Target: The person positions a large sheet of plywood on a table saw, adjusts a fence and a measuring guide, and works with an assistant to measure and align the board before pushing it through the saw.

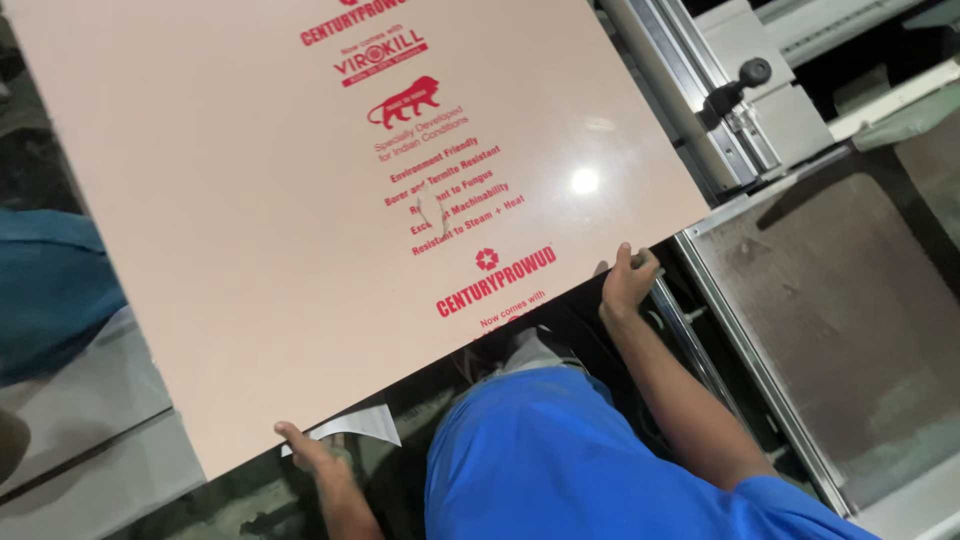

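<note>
A large pale pink laminated board (260, 200) with red printing fills most of the view and lies tilted across a machine table. My left hand (310, 452) grips its near edge at the lower left, thumb on top. My right hand (628, 282) grips the same near edge farther right, thumb on the face. A white strip of protective film (358, 424) peels off the edge beside my left hand. My blue shirt (560, 460) shows below the board.
A metal guide rail (690, 110) with a black knob (753, 72) runs along the board's right side. A worn brown panel (840, 320) lies at the right. A blue fabric shape (50, 290) and a grey surface (90, 440) are at the left.
</note>
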